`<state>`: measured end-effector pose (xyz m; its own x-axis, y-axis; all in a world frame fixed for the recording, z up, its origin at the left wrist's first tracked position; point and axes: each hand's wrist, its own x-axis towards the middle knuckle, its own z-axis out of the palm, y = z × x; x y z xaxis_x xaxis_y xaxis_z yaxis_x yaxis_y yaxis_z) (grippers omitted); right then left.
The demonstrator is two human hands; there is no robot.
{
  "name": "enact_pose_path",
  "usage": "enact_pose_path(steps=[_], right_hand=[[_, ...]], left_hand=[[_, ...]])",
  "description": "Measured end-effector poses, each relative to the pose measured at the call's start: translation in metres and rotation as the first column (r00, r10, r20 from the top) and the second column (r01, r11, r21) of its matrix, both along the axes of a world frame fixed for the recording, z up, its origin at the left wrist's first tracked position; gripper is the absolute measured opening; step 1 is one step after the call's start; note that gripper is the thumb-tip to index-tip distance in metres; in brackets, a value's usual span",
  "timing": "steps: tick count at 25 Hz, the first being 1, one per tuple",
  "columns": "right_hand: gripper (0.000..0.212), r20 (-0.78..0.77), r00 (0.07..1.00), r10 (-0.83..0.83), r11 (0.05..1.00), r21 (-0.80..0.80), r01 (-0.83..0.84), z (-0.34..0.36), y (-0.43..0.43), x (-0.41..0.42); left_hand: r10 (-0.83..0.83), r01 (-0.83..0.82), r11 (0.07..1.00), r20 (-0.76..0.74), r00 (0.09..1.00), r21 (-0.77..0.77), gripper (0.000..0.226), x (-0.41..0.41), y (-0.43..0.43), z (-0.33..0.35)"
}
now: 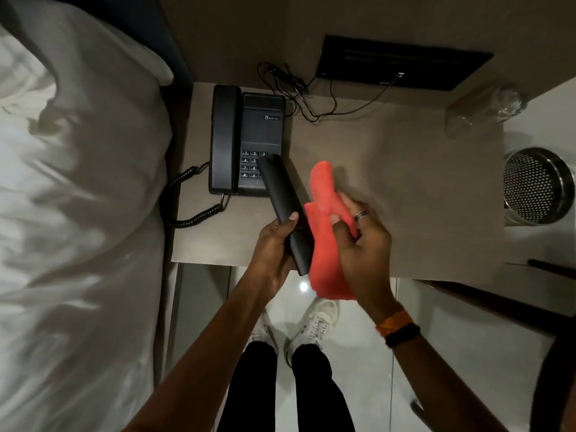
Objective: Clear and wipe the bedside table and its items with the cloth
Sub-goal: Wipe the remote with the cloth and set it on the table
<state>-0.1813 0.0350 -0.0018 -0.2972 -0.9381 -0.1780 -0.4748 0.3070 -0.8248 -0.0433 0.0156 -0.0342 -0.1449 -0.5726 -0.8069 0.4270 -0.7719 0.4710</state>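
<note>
A black telephone (249,141) is being left at the counter's (389,169) left end. A black remote (285,210) is being gripped above the counter's front edge by the left hand (274,247), fingers clenched; beside it, touching, a red cloth (327,238) is being clutched by the right hand (364,244).

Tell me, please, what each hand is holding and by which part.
The left hand grips a black remote around its lower half. The right hand holds the red cloth, bunched near its middle.

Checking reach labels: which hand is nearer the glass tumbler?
Right. The right hand, holding the cloth, is below-left of the glass tumbler; the left hand, holding the remote, sits farther left.
</note>
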Motion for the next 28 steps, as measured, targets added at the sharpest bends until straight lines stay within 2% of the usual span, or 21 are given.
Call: enact_pose_path(steps=[4,7,9,13,16,19,23,26,28], right_hand=[[0.05,-0.045,0.984,0.171,0.985,0.005,-0.171,0.015,0.023,0.033],[0.053,-0.111,0.956,0.27,0.957,-0.076,-0.279,0.017,0.038,0.044],[0.052,-0.093,0.963,0.253,0.958,-0.111,-0.263,0.021,0.036,0.05],[0.049,0.066,0.982,0.179,0.971,-0.174,-0.165,0.035,0.026,0.061],[0.05,0.07,0.982,0.176,0.967,-0.199,-0.159,0.038,0.011,0.06],[0.049,0.036,0.988,0.147,0.98,-0.141,-0.141,0.043,-0.016,0.05],[0.046,0.018,0.992,0.127,0.992,0.016,-0.127,0.036,-0.056,0.023],[0.04,0.18,0.983,0.02,0.992,0.117,-0.041,0.027,-0.08,0.005],[0.035,0.309,0.936,-0.171,0.961,0.262,0.089,0.009,-0.091,-0.009]], left_hand=[[0.052,-0.052,0.998,0.011,0.999,0.047,0.034,-0.001,-0.005,0.033],[0.041,-0.042,0.998,0.019,0.999,0.048,0.03,-0.007,0.008,0.054],[0.021,-0.021,0.999,-0.001,1.0,0.03,0.032,-0.011,0.021,0.068],[0.009,-0.011,0.999,-0.028,1.0,-0.036,0.033,-0.008,0.022,0.087],[-0.045,0.043,0.998,-0.041,0.998,-0.049,0.032,-0.003,0.013,0.094],[-0.1,0.096,0.993,-0.062,0.993,-0.065,0.037,-0.004,0.009,0.095],[-0.195,0.189,0.98,-0.1,0.976,-0.061,0.043,-0.006,0.018,0.09],[-0.206,0.2,0.978,-0.188,0.96,-0.053,0.047,-0.007,0.033,0.085],[-0.162,0.163,0.986,-0.265,0.951,-0.019,0.05,-0.007,0.044,0.086]])
